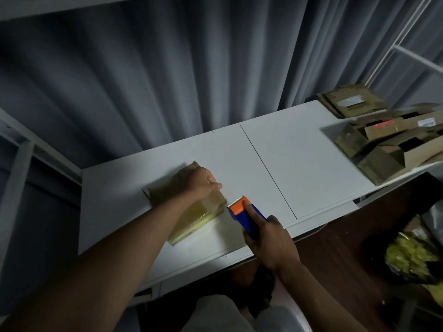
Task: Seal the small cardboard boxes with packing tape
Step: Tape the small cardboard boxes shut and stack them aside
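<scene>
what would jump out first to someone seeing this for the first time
The blue and orange tape dispenser, gripped by the right hand near the white table's front edge, is the brightest thing. Just left of it, the left hand presses on a small cardboard box. A heap of cardboard boxes crowds the table's far right end.

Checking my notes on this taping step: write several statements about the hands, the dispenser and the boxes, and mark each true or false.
1. The right hand grips the blue and orange tape dispenser. True.
2. The left hand rests on the small brown cardboard box. True.
3. The dispenser lies flat on the white table, untouched. False: it is held.
4. The pile of loose cardboard boxes sits at the table's left end. False: right end.
</scene>
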